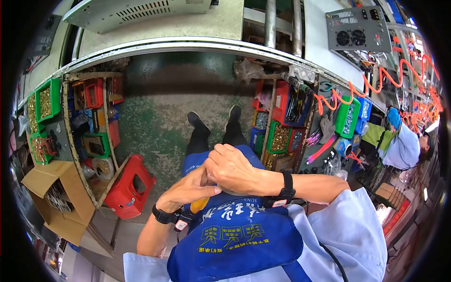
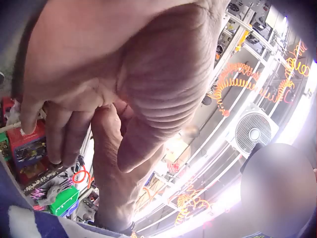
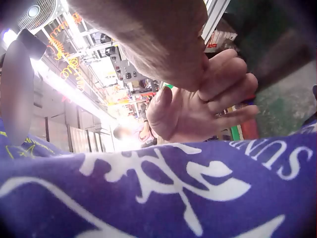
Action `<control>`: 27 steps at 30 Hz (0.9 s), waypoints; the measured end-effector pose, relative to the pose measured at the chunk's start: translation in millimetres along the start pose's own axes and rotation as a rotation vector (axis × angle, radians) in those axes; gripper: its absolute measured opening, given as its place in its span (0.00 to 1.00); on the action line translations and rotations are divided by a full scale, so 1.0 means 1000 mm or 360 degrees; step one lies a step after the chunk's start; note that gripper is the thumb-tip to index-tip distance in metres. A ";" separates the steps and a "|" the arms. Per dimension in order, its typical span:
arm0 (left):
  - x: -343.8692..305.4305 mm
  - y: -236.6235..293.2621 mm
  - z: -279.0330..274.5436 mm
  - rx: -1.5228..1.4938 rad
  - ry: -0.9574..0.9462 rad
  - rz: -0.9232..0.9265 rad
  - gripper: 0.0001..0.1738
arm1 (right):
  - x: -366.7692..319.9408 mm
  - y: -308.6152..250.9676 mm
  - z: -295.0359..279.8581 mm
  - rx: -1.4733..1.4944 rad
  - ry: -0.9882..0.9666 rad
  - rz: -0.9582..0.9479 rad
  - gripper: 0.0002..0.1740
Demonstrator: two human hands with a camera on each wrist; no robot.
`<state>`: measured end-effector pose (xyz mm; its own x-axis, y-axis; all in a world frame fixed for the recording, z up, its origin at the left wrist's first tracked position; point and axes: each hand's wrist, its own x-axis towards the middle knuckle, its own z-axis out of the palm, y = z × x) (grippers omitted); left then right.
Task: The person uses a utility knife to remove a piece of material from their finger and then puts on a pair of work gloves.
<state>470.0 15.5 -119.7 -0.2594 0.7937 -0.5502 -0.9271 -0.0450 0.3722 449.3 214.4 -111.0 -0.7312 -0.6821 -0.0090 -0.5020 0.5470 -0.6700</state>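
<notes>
Blue apron [image 1: 235, 257], relaxed left hand [image 1: 186, 191], right hand [image 1: 235, 170] curled against it, anything gripped hidden.

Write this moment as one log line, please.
left hand: against right hand | right hand: fingers bent | held item: none visible | below hands: blue apron | nearby: red stool

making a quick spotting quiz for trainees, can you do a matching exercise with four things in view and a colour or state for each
Things:
1. hands
2. apron
3. plastic stool
4. cardboard box

Colour or state:
A. red
B. brown, with flaps open
C. close together
D. blue, with printed lettering

Pairs: 1-C, 2-D, 3-A, 4-B
</notes>
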 end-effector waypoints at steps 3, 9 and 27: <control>-0.004 0.003 -0.004 0.0056 -0.0013 0.0065 0.38 | 0.007 -0.003 0.003 0.0010 0.0048 -0.0016 0.10; -0.006 0.010 -0.011 0.0255 -0.0029 0.0063 0.38 | 0.013 -0.002 0.003 -0.0004 0.0142 -0.0051 0.10; 0.023 0.050 0.040 0.0517 -0.0110 0.0165 0.44 | -0.016 0.015 -0.034 -0.0087 0.0728 0.0031 0.09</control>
<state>428.7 55.9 -84.5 -0.3185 0.8346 -0.4494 -0.7593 0.0592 0.6481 437.8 250.5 -95.8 -0.8633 -0.3938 0.3157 -0.5008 0.5908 -0.6325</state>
